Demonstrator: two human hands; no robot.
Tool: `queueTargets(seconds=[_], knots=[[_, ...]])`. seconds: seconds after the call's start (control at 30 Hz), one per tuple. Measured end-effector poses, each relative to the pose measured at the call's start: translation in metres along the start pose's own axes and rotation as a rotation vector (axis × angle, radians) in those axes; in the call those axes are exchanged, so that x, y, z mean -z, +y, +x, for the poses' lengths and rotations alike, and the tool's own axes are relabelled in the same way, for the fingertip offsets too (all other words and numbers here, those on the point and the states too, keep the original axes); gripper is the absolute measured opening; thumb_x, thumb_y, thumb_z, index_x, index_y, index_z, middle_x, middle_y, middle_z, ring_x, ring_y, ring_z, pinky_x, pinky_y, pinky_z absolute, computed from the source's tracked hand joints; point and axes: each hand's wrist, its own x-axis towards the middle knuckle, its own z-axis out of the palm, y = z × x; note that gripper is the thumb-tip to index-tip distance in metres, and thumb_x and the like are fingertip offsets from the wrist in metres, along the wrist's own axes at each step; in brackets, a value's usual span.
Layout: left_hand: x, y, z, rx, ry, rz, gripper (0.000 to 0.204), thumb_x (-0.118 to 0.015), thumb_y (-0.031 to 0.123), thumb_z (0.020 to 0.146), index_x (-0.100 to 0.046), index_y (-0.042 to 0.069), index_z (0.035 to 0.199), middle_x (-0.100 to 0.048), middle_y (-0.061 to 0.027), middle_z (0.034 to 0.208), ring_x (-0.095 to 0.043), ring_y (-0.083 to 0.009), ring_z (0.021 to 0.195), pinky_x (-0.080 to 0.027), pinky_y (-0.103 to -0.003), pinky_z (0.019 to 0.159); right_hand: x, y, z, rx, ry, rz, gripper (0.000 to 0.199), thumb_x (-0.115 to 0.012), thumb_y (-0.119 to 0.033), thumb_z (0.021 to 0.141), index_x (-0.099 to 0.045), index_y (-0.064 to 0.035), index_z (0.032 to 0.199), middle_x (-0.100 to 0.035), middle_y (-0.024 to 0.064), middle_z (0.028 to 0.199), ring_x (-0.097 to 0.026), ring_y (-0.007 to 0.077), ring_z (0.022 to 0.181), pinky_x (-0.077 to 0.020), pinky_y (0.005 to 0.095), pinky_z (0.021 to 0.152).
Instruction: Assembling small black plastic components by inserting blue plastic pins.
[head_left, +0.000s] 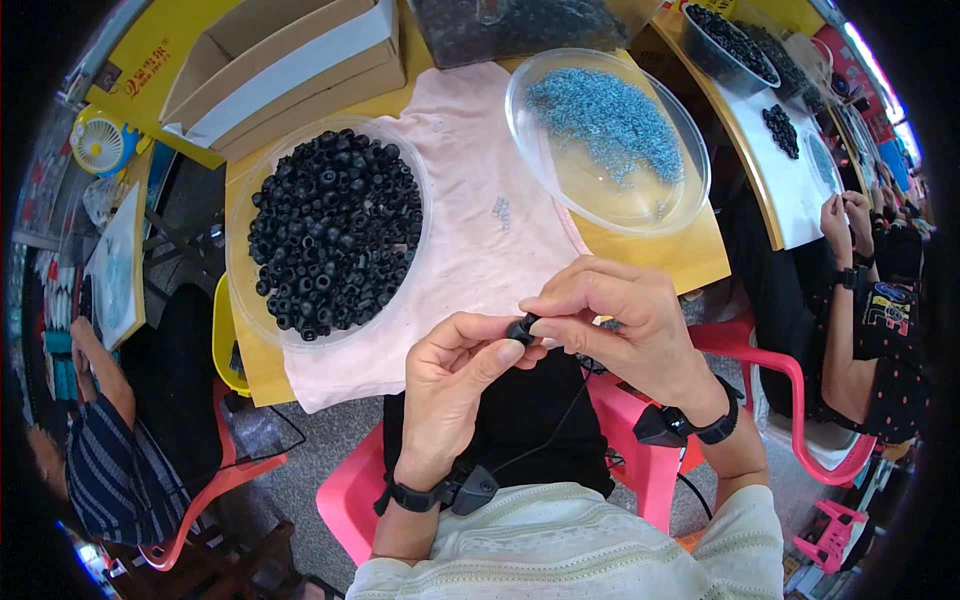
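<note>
Both of my hands meet over the near edge of the cloth. My left hand (pixel 448 372) pinches a small round black part (pixel 520 329) between thumb and fingertips. Against that part, the closed thumb and index finger of my right hand (pixel 630 312) come together; anything between them is hidden. To the left stands a shallow clear tub (pixel 428 195) filled with similar hollow black parts (pixel 335 230). A second clear tub (pixel 703 185), at the far right, contains many tiny light-blue pieces (pixel 605 115). A few more blue pieces (pixel 502 212) lie loose on the pink cloth (pixel 470 130).
A long cardboard box (pixel 300 75) stands at the back left, and a dark translucent bin (pixel 520 30) at the back. A yellow container (pixel 228 335) hangs by the left table edge. Other people work at tables on both sides. Pink chairs (pixel 780 370) stand close by.
</note>
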Motion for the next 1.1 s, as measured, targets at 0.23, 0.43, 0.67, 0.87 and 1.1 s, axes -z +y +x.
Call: queueTargets(seconds=[0.23,0.43,0.67,0.87,1.1], knots=[[0.001,-0.006,-0.001,0.053,0.012,-0.051,0.014,-0.061,0.002,0.092,-0.061,-0.003,0.105,-0.068,-0.0148,0.102,-0.068,-0.0200,0.092,-0.056,-0.031,0.085,-0.011,0.012,-0.010,0.189,0.088,-0.213,0.022,-0.071,0.001,0.079,-0.065,0.0027,0.100,-0.064,0.0113,0.089,-0.067,0.0187,0.075,-0.0556,0.0261,0.061],[-0.002,-0.009,0.000,0.141,0.037,-0.168,0.014,-0.059,0.005,0.094,-0.061,-0.001,0.106,-0.067,-0.0134,0.105,-0.066,-0.0196,0.097,-0.054,-0.033,0.088,-0.016,0.008,-0.015,0.162,0.110,-0.239,0.034,-0.073,0.000,0.074,-0.062,0.0010,0.106,-0.062,0.0113,0.094,-0.066,0.0200,0.075,-0.0564,0.0273,0.061],[-0.002,-0.012,-0.002,0.211,0.030,-0.177,0.015,-0.060,0.007,0.094,-0.061,0.000,0.107,-0.067,-0.0135,0.106,-0.066,-0.0199,0.098,-0.053,-0.034,0.089,-0.018,0.014,-0.019,0.214,0.146,-0.324,0.033,-0.074,0.000,0.070,-0.061,0.0004,0.100,-0.060,0.0097,0.090,-0.064,0.0189,0.070,-0.0558,0.0275,0.059],[-0.012,-0.002,-0.002,0.179,-0.010,-0.058,0.018,-0.058,0.009,0.095,-0.061,-0.002,0.110,-0.067,-0.0136,0.105,-0.066,-0.0198,0.097,-0.053,-0.034,0.089,-0.015,0.013,-0.015,0.244,0.163,-0.331,0.031,-0.074,-0.001,0.068,-0.061,0.0002,0.097,-0.059,0.0095,0.087,-0.063,0.0201,0.070,-0.0547,0.0281,0.058],[-0.010,-0.009,-0.008,0.066,-0.026,0.013,0.022,-0.056,0.012,0.097,-0.061,-0.003,0.112,-0.068,-0.0123,0.103,-0.065,-0.0179,0.099,-0.051,-0.031,0.090,-0.016,0.014,-0.016,0.292,0.150,-0.307,0.029,-0.073,0.000,0.067,-0.061,0.0003,0.093,-0.059,0.0093,0.083,-0.061,0.0221,0.070,-0.0516,0.0311,0.057]])
